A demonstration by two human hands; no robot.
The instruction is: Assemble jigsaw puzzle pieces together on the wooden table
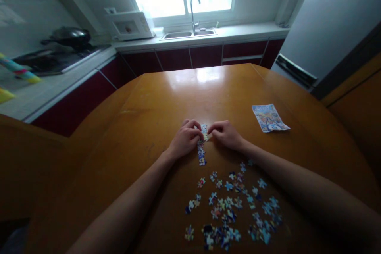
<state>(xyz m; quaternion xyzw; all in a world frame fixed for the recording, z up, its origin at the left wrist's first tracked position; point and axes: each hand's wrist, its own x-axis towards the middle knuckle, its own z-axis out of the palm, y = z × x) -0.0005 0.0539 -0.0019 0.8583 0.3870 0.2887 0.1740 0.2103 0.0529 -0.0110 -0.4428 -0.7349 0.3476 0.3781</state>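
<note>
A narrow strip of joined jigsaw pieces [201, 156] lies lengthwise on the wooden table, between my two hands. My left hand [186, 138] is closed at the strip's left side, its curled fingers and thumb resting on the pieces and covering part of them. From the right, my right hand [226, 134] reaches in with thumb and forefinger pinched at the strip's upper right edge, beside a pale yellowish piece [206, 137]. What sits inside that pinch is too small to make out. Many loose jigsaw pieces [222, 204] are scattered nearer to me, between my forearms.
A creased printed picture sheet [269, 118] lies on the table [160, 103] to the right. Beyond the table are a counter with a sink [178, 35], a microwave [131, 25] and a stove with a dark pan [70, 35]. A fridge [333, 20] stands at the right.
</note>
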